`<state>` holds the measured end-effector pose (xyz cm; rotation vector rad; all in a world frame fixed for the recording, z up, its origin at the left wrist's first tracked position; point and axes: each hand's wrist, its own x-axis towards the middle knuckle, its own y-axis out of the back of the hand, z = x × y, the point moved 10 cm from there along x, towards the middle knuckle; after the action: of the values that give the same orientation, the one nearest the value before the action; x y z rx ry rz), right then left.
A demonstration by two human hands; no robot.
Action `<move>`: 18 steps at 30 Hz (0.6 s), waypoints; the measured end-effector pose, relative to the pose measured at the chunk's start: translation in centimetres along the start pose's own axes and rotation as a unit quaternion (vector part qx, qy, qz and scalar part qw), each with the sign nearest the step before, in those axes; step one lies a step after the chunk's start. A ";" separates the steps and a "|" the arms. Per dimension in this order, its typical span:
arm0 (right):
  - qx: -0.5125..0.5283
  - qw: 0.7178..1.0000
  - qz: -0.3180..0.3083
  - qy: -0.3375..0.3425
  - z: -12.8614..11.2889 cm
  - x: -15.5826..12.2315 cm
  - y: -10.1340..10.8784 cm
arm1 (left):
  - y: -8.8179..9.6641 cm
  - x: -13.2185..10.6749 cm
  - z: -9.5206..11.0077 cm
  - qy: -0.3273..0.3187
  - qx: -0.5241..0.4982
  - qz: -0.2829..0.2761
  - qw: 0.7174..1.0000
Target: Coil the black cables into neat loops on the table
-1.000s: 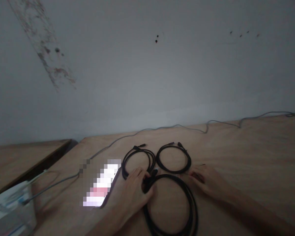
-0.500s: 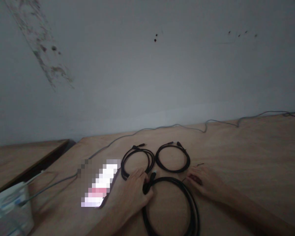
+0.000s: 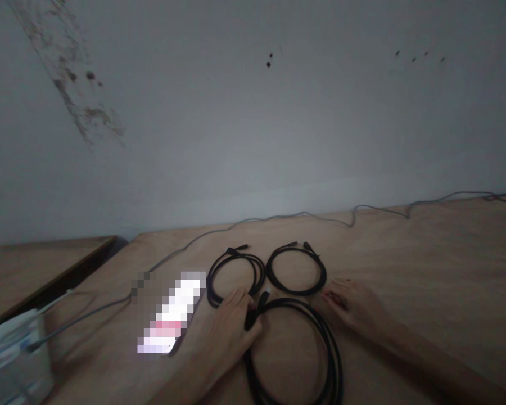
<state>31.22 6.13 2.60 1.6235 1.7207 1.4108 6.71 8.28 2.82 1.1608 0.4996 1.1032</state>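
Three black coiled cables lie on a wooden table. The large coil is nearest me; two small coils sit behind it, the left one and the right one. My left hand rests palm down on the large coil's left rim, fingers close together, touching the left small coil. My right hand lies flat on the table at the large coil's right rim, fingers stretched toward the right small coil.
A lit, pixelated phone screen lies left of my left hand. A thin grey cable runs along the table's back edge by the wall. A white box sits at the lower left. A second table stands to the left.
The view has shifted slightly. Both hands stay on the large coil's rims, with the coil nudged a little.
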 end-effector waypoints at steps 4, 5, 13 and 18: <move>0.000 1.000 -0.022 -0.016 -0.6 -0.2 -0.3 | 0.3 -0.1 -0.2 -0.006 -0.014 0.027 1.000; 0.002 0.999 -0.027 -0.019 -0.7 -0.2 -0.3 | 0.4 -0.1 -0.1 -0.007 -0.018 0.034 0.999; 0.019 0.998 -0.053 -0.021 -1.2 -0.4 -1.1 | 0.3 0.1 0.0 0.028 -0.050 0.028 0.998; 0.003 0.998 -0.058 -0.021 -1.1 -0.4 -1.7 | 0.4 0.2 0.1 0.028 -0.043 0.027 0.998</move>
<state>29.57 5.63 1.53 1.5195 1.7655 1.3096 6.70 8.41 3.30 1.0769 0.4619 1.1961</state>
